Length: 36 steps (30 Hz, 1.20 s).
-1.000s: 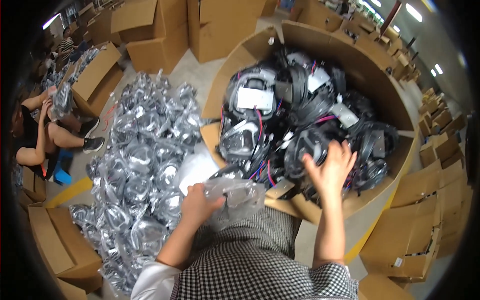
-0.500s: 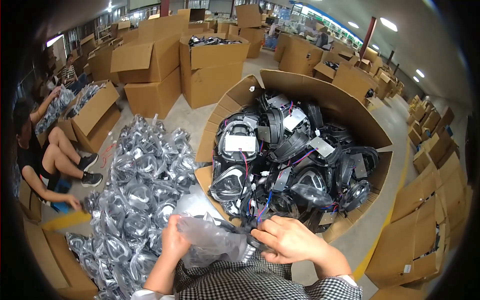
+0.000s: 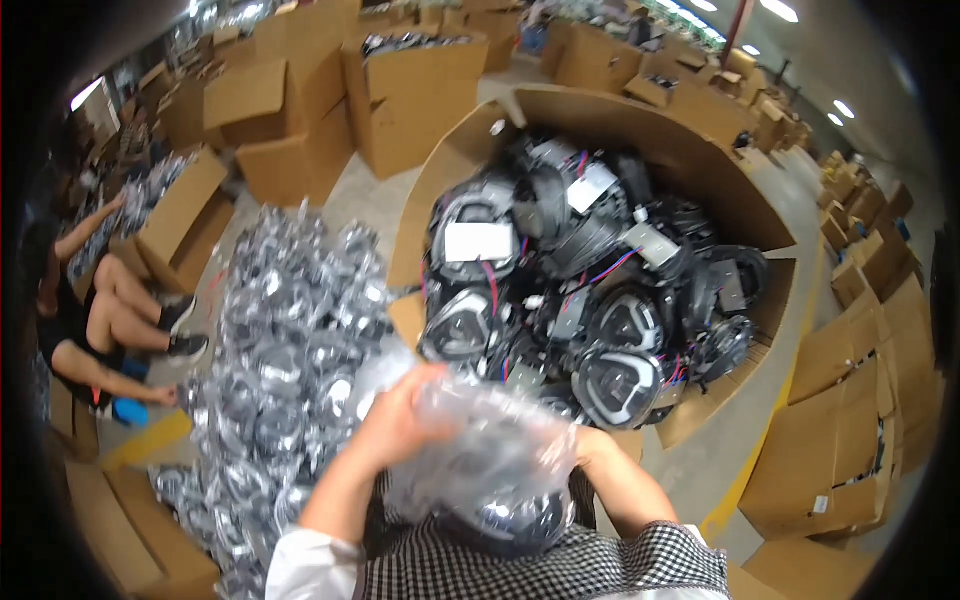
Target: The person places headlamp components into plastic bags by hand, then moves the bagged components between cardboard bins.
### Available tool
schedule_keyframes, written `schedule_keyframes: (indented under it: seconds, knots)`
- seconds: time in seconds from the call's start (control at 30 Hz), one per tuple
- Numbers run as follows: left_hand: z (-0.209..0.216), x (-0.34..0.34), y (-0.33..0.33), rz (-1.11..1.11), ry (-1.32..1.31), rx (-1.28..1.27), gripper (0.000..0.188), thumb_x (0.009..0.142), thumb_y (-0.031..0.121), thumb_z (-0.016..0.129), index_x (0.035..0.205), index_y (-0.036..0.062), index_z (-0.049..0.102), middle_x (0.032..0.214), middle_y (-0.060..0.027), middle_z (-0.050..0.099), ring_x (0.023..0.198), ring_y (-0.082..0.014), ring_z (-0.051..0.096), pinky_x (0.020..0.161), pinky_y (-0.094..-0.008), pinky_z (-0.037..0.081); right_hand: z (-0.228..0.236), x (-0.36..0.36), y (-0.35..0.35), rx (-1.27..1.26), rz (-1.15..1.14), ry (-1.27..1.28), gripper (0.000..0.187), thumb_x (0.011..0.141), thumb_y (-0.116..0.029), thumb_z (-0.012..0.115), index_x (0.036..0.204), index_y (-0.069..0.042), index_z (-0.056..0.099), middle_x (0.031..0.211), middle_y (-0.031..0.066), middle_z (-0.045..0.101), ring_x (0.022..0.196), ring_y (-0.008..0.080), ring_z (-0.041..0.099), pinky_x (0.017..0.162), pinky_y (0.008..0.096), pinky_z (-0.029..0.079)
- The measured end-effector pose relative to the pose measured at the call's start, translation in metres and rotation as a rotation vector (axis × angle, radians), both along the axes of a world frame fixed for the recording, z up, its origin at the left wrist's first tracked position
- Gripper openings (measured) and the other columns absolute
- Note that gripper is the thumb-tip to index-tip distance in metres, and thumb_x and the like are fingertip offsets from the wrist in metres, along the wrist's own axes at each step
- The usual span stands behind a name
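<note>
A clear plastic bag is bunched in front of my apron, with a dark, glossy lamp unit low inside it. My left hand is closed on the upper left part of the bag. At the bag's right side is my right hand, its fingers hidden by the plastic and blurred. Just beyond, a large open carton holds several black lamp units with silver plates and red and blue wires.
A heap of bagged lamp units covers the floor on my left. Past it a person sits near an open carton. Folded cartons lie on the right beyond a yellow floor line. Tall cartons stand behind.
The lamp unit now sits inside the bag, closer to my body. My right hand has gone behind or into the plastic. My left hand has moved right, and the view has tilted down.
</note>
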<state>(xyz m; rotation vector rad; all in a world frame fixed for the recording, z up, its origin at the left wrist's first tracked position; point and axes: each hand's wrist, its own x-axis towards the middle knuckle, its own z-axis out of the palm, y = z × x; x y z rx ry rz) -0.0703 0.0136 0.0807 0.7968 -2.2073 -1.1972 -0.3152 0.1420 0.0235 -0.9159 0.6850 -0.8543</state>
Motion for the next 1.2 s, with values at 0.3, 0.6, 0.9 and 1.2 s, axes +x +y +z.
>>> schedule_keyframes:
  seconds: [0.3, 0.6, 0.9, 1.2]
  knots:
    - [-0.011, 0.032, -0.105, 0.652, -0.171, -0.304, 0.059, 0.088, 0.031, 0.062, 0.138, 0.0086, 0.041, 0.113, -0.0254, 0.062, 0.107, -0.0388, 0.061, 0.09, -0.0417, 0.047, 0.038, 0.032, 0.073, 0.156, -0.744, -0.392, 0.103, 0.062, -0.036, 0.078, 0.148, -0.01, 0.028, 0.145, 0.0222, 0.036, 0.13, 0.0382, 0.042, 0.107, 0.0519, 0.036]
    - [0.072, 0.047, -0.005, -0.111, -0.111, -0.253, 0.054, 0.087, 0.017, 0.062, 0.138, 0.0121, 0.045, 0.126, -0.0169, 0.059, 0.107, -0.0336, 0.062, 0.092, -0.0385, 0.047, 0.036, 0.033, -0.052, -0.196, -0.397, -0.228, 0.117, 0.067, -0.032, 0.08, 0.153, -0.016, 0.002, 0.151, 0.0182, 0.026, 0.136, 0.0312, 0.033, 0.112, 0.0419, 0.027]
    - [0.016, 0.104, 0.073, 0.471, -0.174, 0.66, 0.032, 0.087, 0.008, 0.065, 0.117, 0.0034, 0.058, 0.084, -0.0063, 0.06, 0.067, -0.0132, 0.055, 0.057, -0.0292, 0.046, 0.026, 0.048, -0.032, -0.463, -0.766, 1.217, 0.08, 0.087, -0.038, 0.067, 0.143, 0.002, 0.027, 0.145, 0.0264, 0.031, 0.133, 0.0355, 0.033, 0.111, 0.046, 0.028]
    - [0.063, 0.113, 0.051, 0.347, 0.38, 0.389, 0.046, 0.076, -0.003, 0.069, 0.121, 0.0027, 0.057, 0.08, -0.0003, 0.057, 0.068, -0.0125, 0.051, 0.066, -0.0292, 0.04, 0.152, 0.029, 0.008, -0.799, 0.419, 1.458, 0.063, 0.082, -0.044, 0.068, 0.133, -0.013, 0.05, 0.093, 0.0137, 0.061, 0.055, 0.0231, 0.058, 0.055, 0.035, 0.052]
